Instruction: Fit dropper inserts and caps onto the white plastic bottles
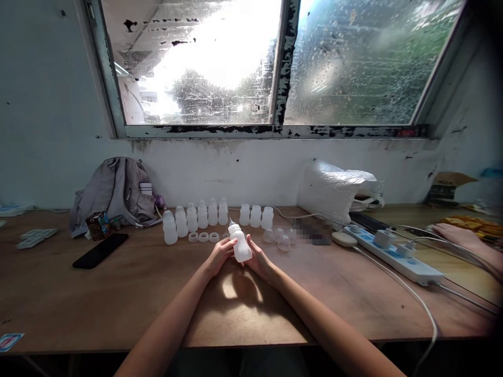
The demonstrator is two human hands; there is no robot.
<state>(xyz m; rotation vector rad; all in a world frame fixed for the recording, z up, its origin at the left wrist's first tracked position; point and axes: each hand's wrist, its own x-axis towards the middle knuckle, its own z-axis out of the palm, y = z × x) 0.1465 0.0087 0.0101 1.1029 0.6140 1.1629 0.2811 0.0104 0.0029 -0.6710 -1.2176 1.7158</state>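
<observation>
I hold a small white bottle (pixel 240 243) between both hands above the middle of the bench (pixel 118 293), a little back from its near edge. My left hand (pixel 220 255) cups its left side, fingers curled and pressed against the body; my right hand (pixel 260 260) closes on the lower right side and base, thumb and fingers pinching it from below. The bottle leans, its long axis running from the base near my right palm up and away to the left, so the nipple top points toward the far edge and sits nearer my left fingertips. Both hands touch it, the right carrying more of the base. Behind it, along the far edge, stands a row of finished bottles (pixel 195 217), with three open bottles (pixel 255 215) just to their right. Three loose rings (pixel 203 236) lie in front of the row, and clear caps (pixel 280 239) lie near my right hand. A phone (pixel 100 250) rests toward the left, a power strip (pixel 396 255) toward the right, where another person's hand (pixel 451 233) lies at the right edge.
</observation>
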